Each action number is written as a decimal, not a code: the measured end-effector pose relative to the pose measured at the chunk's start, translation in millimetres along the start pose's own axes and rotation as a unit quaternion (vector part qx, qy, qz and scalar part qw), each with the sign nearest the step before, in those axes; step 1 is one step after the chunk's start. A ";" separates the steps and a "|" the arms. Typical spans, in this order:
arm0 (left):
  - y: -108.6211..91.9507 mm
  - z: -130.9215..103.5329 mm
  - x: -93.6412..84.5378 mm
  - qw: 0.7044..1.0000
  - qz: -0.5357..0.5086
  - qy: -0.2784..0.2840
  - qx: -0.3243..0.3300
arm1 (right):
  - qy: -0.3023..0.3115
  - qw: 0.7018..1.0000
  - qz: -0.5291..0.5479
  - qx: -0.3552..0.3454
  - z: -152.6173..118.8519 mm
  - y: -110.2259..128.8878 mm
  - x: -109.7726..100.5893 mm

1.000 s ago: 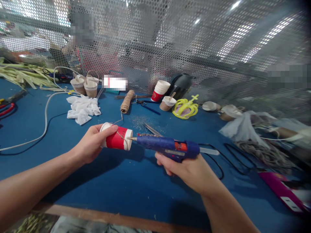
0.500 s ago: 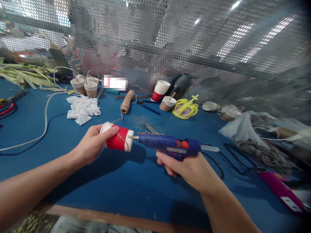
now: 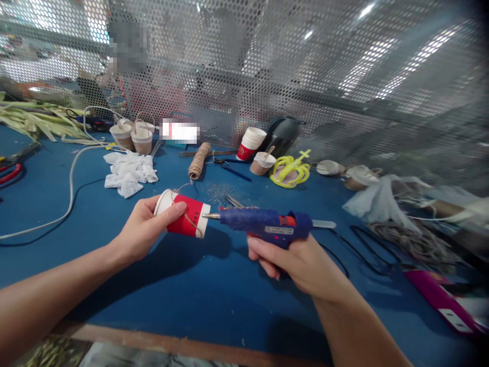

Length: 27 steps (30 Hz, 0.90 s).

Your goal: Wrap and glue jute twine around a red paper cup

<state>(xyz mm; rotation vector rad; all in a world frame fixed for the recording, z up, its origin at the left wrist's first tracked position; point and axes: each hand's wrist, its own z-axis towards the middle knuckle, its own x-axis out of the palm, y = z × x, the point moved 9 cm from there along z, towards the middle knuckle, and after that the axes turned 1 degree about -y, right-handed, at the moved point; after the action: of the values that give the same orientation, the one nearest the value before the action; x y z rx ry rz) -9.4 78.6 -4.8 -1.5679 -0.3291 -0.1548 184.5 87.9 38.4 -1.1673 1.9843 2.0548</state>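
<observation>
Red paper cup (image 3: 183, 219) sideways in left hand (image 3: 143, 232) grip — glue gun (image 3: 263, 226) nozzle alongside.

Both forearms are bare to the frame edge, with no sleeves, gloves, watch or rings on the left hand (image 3: 143, 232) or right hand (image 3: 301, 262).

Left hand (image 3: 147, 230) curled, thumb on top; right hand (image 3: 296, 260) gripping (fingers wrapped).

Craft workshop: blue work surface (image 3: 214, 300) behind perforated metal screen (image 3: 305, 66), littered with twine spool (image 3: 199, 160), paper cups (image 3: 252, 142), scissors (image 3: 11, 171), cables (image 3: 71, 188).
</observation>
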 end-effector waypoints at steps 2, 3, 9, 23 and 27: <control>-0.3 -1.0 1.8 1.000 0.000 0.011 0.005 | -0.014 1.000 0.002 0.005 1.7 -3.2 -3.1; -0.5 -1.4 2.7 1.000 -0.002 0.015 0.006 | -0.022 1.000 0.003 0.006 2.1 -4.6 -4.7; -0.5 -0.9 1.9 1.000 -0.019 0.000 -0.009 | -0.001 0.999 0.044 0.011 -0.4 -2.6 0.3; -3.2 -2.9 0.5 0.999 -0.007 0.021 0.046 | 0.002 0.992 0.130 0.004 4.9 -15.5 0.7; -1.6 -3.1 0.5 0.999 -0.025 0.013 0.029 | 0.018 0.993 0.120 0.003 5.8 -14.4 4.3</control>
<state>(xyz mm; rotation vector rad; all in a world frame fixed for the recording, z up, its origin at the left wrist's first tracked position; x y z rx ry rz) -9.1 75.5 -3.0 -1.5005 -0.3500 -0.2020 186.3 93.6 23.4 -1.0152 2.2460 2.1441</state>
